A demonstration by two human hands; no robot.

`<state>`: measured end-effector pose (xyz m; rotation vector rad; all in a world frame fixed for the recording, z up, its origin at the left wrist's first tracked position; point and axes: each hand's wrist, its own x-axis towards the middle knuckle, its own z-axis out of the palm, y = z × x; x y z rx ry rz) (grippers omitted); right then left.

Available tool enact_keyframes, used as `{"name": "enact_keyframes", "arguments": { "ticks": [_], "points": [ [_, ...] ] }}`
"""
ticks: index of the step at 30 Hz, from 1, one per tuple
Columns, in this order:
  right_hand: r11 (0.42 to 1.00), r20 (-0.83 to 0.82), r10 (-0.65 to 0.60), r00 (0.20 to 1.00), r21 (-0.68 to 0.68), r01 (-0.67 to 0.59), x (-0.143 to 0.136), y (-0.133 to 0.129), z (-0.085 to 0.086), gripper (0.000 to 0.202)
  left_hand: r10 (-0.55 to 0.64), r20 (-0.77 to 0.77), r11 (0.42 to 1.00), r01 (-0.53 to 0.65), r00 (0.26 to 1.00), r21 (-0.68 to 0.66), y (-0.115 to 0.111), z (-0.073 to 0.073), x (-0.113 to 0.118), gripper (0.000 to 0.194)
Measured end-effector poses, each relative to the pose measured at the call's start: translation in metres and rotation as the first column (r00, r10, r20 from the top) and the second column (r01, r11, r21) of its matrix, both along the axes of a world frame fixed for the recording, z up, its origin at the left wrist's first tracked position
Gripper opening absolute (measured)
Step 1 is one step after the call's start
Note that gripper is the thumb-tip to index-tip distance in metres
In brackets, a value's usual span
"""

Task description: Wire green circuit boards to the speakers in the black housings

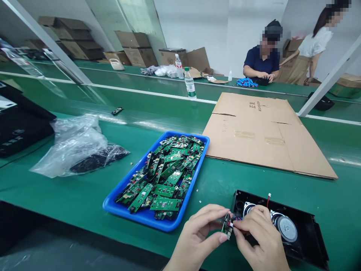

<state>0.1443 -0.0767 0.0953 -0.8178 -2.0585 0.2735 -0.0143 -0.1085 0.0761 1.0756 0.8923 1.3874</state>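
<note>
My left hand (201,235) pinches a small green circuit board (226,225) by its edges, tilted up on end. Against its face, my right hand (261,235) grips a small white plug (231,224) with thin wires behind it; whether it is seated in a socket I cannot tell. Behind and below my right hand lies a black speaker housing (306,227) with two round speakers, one of them (287,228) in plain sight and the other partly covered by my fingers. A red wire (268,201) with a white connector sticks up from the housing.
A blue tray (169,225) heaped with circuit boards stands left of my hands. Flattened cardboard (262,131) lies behind the housing. Farther left are a plastic bag (76,146) of black parts and a lone board (117,111). A bottle (190,84) and two people are beyond.
</note>
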Motion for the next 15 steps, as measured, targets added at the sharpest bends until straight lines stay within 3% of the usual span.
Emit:
{"name": "enact_keyframes", "arguments": {
  "ticks": [5,9,11,15],
  "points": [
    [1.000,0.028,0.013,1.000,0.023,-0.014,0.0011,-0.0007,-0.0010,0.014,0.015,-0.273,0.997,0.007,0.962,0.077,0.0001,0.0084,-0.0062,0.032],
    [0.999,-0.006,0.045,0.999,-0.017,-0.046,-0.0002,0.0002,-0.0040,0.014,0.006,-0.344,0.995,0.029,0.939,0.097,0.0016,0.0095,-0.0098,0.032],
    [0.999,-0.026,0.044,0.999,-0.031,-0.045,-0.0011,0.0004,-0.0052,0.014,-0.014,-0.313,0.998,0.031,0.950,0.049,0.0005,0.0087,-0.0085,0.030],
    [0.998,-0.060,0.054,0.997,-0.022,-0.056,-0.0002,-0.0029,-0.0043,0.013,0.004,-0.102,0.992,-0.016,0.995,-0.121,-0.0052,0.0055,-0.0018,0.040]
  ]
}}
